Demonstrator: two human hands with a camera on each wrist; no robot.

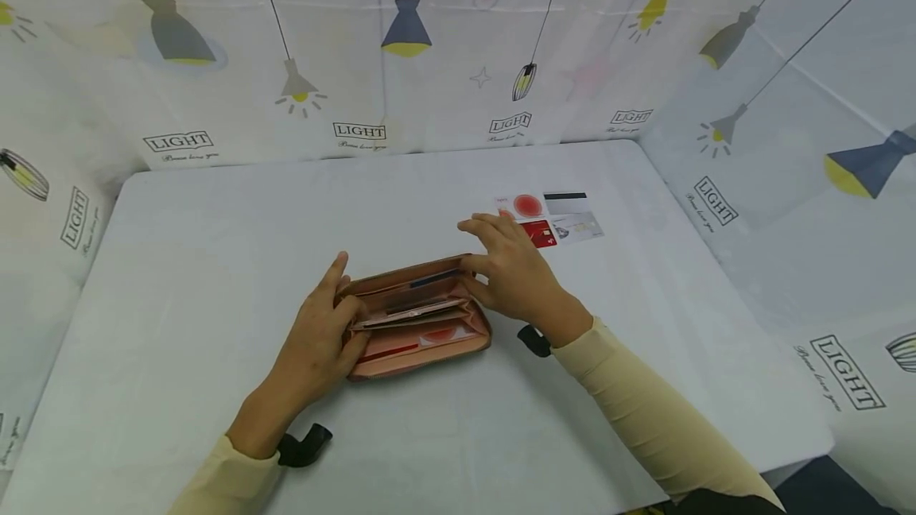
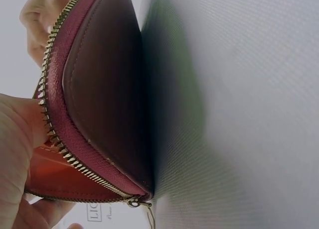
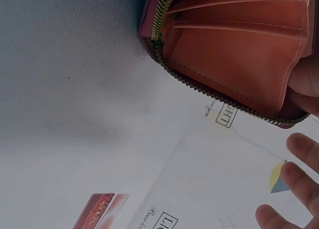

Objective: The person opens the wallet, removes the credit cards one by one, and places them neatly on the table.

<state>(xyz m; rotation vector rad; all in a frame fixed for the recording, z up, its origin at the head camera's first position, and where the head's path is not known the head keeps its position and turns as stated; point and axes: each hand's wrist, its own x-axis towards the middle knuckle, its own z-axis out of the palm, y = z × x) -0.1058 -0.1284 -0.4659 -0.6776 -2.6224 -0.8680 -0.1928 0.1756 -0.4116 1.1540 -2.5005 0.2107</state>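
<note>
The zip-around wallet [image 1: 404,338] is held on the counter [image 1: 215,261], its ends pinched by the fingers of the left hand [image 1: 315,340] and right hand [image 1: 514,270]. Compartments are apparently being spread; next, steady support seems needed.

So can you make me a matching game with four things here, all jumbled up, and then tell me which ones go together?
Things
1. Wallet
2. Loose cards
3. Zip
4. Sleeves

Colour, place or state
A. Pale yellow
B. Open and pink inside
C. Gold-coloured teeth
D. Grouped together on the white table

Right pairs
1-B: the wallet is open and pink inside.
2-D: the loose cards are grouped together on the table.
3-C: the zip has gold-coloured teeth.
4-A: the sleeves are pale yellow.
</note>
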